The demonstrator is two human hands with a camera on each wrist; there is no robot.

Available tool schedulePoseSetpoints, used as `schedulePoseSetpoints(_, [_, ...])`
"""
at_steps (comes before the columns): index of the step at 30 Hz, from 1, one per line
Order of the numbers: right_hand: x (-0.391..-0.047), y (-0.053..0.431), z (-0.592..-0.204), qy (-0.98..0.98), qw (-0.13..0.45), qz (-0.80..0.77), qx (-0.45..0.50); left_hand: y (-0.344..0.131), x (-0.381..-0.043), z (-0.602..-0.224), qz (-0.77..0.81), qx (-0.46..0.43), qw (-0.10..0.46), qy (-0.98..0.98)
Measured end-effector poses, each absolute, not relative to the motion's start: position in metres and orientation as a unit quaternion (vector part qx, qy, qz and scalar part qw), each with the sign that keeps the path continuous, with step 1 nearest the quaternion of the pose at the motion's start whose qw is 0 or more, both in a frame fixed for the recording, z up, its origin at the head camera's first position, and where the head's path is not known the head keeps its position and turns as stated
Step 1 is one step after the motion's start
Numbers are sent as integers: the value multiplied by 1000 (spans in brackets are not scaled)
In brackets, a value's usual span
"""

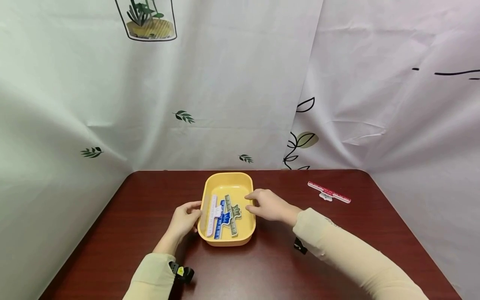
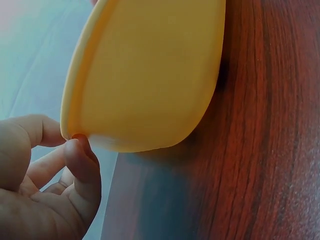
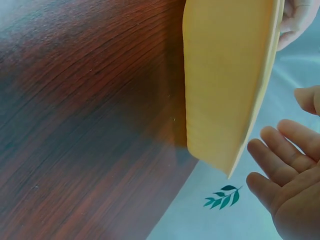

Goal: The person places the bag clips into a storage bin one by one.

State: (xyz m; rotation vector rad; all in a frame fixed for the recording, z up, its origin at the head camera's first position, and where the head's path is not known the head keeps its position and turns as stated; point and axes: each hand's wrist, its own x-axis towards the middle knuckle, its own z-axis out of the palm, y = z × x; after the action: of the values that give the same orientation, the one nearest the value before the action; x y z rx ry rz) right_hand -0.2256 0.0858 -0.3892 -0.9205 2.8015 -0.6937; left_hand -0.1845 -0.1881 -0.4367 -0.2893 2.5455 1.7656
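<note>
A yellow plastic tray (image 1: 226,242) stands on the table, holding three ruler-like clips: a pale pink one (image 1: 211,218), a blue one (image 1: 219,221) and a grey-green one (image 1: 229,208). My left hand (image 1: 183,220) pinches the tray's left rim between thumb and finger; the left wrist view shows this hand (image 2: 55,175) close up at the rim. Over the right rim hovers my right hand (image 1: 271,205), its fingers spread apart. In the right wrist view that hand (image 3: 295,170) holds nothing, with its fingers beside the tray's outer wall (image 3: 225,75).
A red and white ruler-like clip (image 1: 330,193) lies at the back right of the dark wooden table (image 1: 285,266). Behind the table hangs a white cloth (image 1: 225,83) printed with leaves. The tray stands near the table's back edge.
</note>
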Motion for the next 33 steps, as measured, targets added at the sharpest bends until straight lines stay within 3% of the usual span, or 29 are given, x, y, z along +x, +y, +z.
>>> schedulePoseSetpoints(24, [-232,120,-393,928,12,-235,-289,-194,-180,-429,571,-74,57,815])
schedulePoseSetpoints(33, [-236,136,-395,931,20,-238,-274,-194,-179,-431,581,-75,60,809])
